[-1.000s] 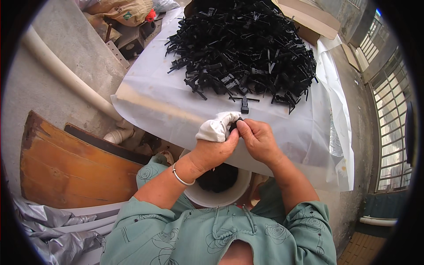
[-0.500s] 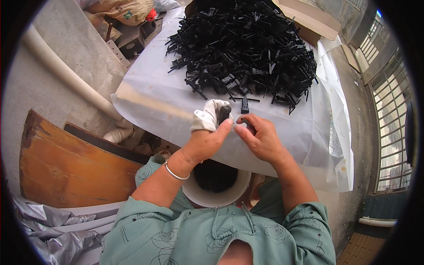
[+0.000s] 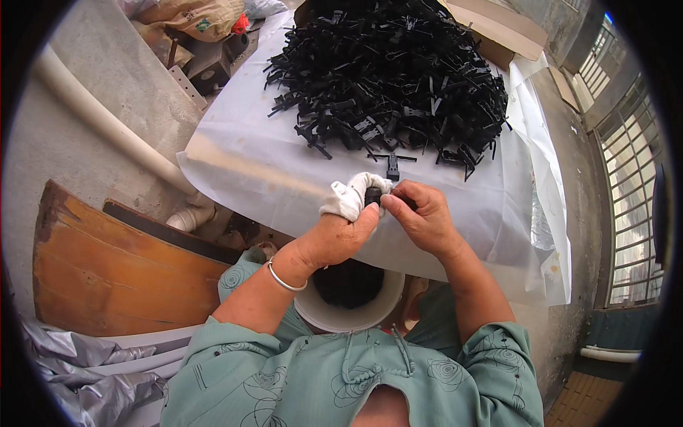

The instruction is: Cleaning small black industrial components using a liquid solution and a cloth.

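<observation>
A small black plastic part (image 3: 372,196) is gripped upright in my left hand (image 3: 340,226), whose fingers are wrapped in white cloth like a glove while the thumb is bare. Close against it, my right hand (image 3: 429,220) is closed in a pinch, thumb and forefinger at the part's right side; what they hold is hidden. Just beyond my hands lies a single T-shaped black plastic piece (image 3: 393,168). Behind that rises a large heap of similar black plastic pieces (image 3: 391,85), some with thin arms sticking out.
White sheeting (image 3: 256,164) covers the table. Between my knees, below its near edge, stands a white bucket (image 3: 348,324) with dark contents. A cardboard box flap (image 3: 498,28) is behind the heap. Left are a pale pipe (image 3: 114,117) and a brown board (image 3: 121,270); a barred window (image 3: 629,192) is right.
My left hand has moved slightly right and turned the black part. My right hand has closed in, so its fingertips now meet the part.
</observation>
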### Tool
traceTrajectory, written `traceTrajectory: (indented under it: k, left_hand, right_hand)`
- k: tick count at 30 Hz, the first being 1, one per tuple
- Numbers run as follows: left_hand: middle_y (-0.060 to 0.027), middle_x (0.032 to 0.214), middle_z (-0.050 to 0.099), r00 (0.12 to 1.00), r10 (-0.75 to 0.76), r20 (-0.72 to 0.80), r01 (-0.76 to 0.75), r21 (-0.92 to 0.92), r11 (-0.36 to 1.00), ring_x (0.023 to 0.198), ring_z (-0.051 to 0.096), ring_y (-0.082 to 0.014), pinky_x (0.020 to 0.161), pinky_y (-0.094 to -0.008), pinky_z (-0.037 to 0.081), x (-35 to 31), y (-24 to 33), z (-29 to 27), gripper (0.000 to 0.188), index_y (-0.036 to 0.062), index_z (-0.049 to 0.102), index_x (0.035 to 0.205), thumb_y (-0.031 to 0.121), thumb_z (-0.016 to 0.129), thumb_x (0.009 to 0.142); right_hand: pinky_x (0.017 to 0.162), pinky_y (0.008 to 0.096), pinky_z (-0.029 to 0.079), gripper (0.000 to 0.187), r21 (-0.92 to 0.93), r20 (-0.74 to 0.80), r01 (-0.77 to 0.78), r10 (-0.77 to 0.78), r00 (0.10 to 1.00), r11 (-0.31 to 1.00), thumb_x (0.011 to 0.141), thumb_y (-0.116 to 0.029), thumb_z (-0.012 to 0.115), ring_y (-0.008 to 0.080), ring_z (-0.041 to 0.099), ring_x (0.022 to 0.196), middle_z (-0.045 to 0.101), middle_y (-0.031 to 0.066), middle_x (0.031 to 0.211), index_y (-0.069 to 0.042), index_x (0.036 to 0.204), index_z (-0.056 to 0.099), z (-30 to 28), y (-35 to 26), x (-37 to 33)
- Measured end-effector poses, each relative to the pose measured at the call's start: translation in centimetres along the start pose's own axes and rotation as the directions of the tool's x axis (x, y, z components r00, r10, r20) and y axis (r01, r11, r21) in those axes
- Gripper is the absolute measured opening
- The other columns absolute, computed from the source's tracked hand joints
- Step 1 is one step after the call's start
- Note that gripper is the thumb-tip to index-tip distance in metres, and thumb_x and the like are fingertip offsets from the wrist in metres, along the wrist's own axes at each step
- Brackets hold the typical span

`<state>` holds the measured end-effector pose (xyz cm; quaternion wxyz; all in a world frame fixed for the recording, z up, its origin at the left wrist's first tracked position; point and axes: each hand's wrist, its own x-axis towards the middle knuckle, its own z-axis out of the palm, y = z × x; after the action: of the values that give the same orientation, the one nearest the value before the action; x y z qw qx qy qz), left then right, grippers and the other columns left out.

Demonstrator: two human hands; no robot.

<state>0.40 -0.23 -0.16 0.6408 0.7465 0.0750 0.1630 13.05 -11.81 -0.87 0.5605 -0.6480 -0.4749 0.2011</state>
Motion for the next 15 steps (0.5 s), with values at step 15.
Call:
traceTrajectory:
  k: [15]
  left_hand:
    - [-0.0046,0.095,0.052,0.996,0.078,-0.04,-0.077,0.034,0.996,0.082,0.047,-0.0095,0.074,-0.0237,0.042,-0.3,-0.6,-0.4,0.028,0.0002,0.046,0.111,0.006,0.041,0.083]
  right_hand:
    - [0.054,0.0269,0.039,0.018,0.005,0.115,-0.055,0.054,0.992,0.998,0.087,-0.013,0.056,0.0136,0.044,0.057,0.05,0.007,0.062,0.001,0.076,0.055,0.4,-1.4,0.0]
